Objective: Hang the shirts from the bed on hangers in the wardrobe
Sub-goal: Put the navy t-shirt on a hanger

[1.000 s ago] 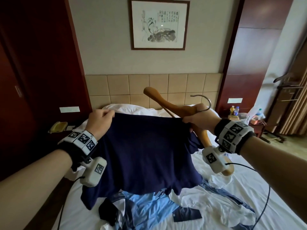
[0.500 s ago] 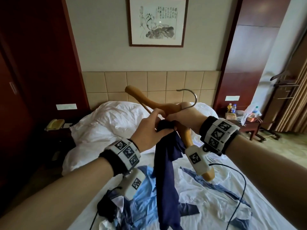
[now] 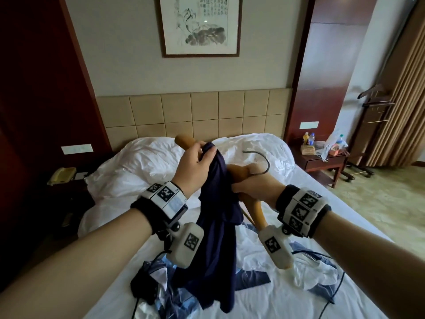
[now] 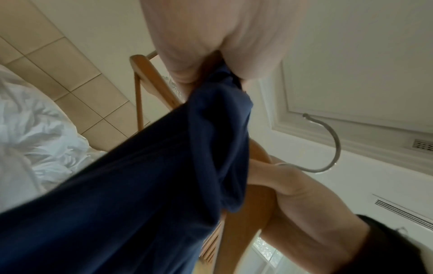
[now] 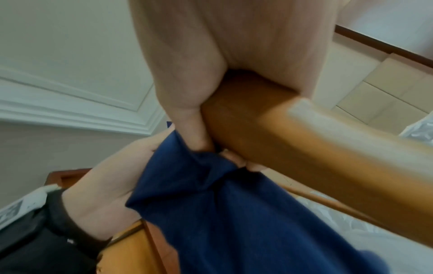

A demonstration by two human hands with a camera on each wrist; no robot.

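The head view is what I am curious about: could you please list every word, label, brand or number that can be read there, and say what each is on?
No text can be read.
Framed painting: columns of brush characters at upper right, too small to read.
Wrist bands: black-and-white square marker patterns, not text.
Bottles on the bedside table: labels too small and blurred.
Wall plates: no legible marking.

- Hotel-style bedroom, centred on a white-sheeted bed (image 3: 287, 203).
- Padded tan headboard (image 3: 195, 113) behind the bed; framed ink painting (image 3: 201, 25) above.
- Telephone (image 3: 61, 175) left of the bed; bottle-topped nightstand (image 3: 322, 161) right, curtains (image 3: 400, 100) beyond.
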